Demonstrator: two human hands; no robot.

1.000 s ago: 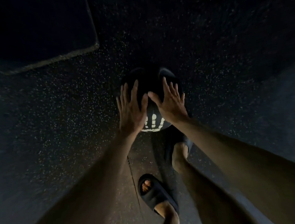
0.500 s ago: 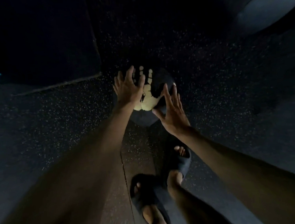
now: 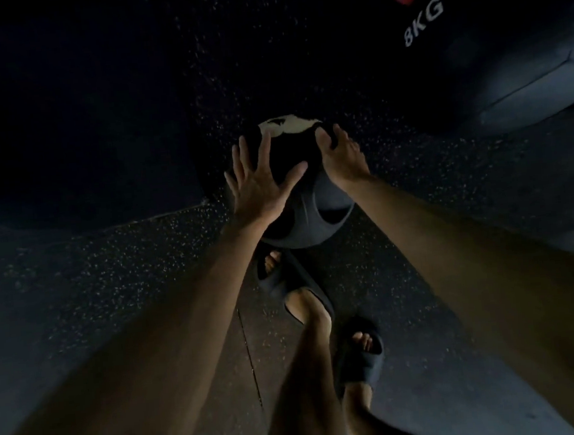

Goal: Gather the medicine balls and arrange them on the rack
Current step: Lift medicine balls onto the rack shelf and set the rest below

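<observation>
Dimly lit medicine ball (image 3: 307, 215), 8KG ball (image 3: 478, 51) cropped

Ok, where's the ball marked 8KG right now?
Top right of the head view: the 8KG ball sits beyond the right hand, apart from the medicine ball it grips.

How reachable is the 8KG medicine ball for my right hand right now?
Probably not yet: the right hand grips the smaller medicine ball, with the left hand pressed on it. The speckled floor toward the 8KG medicine ball looks free, but it lies farther off.
</observation>
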